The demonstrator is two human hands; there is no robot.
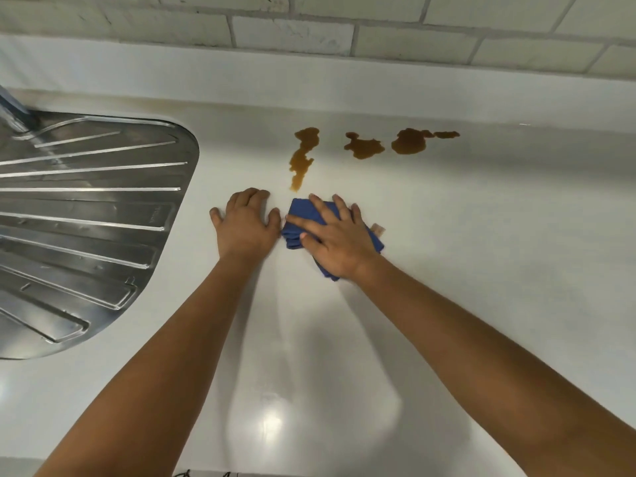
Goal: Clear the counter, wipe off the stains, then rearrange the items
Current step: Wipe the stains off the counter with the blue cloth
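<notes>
Three brown stains (364,146) marked a white worktop (481,218) beneath a tiled wall (309,25), with a ridged steel drainboard (86,218) set into its left side. Both forearms reached forward. The right hand (335,235) pressed flat, fingers spread, on a folded blue cloth (299,218) just below the leftmost stain. The left hand (246,223) lay beside it, grip released, palm down.

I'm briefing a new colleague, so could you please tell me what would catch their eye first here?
Three brown stains stand out on the white counter near the back wall. Just in front of them, the right hand presses flat on a folded blue cloth, the left hand resting beside it. A steel drainboard fills the left.
</notes>
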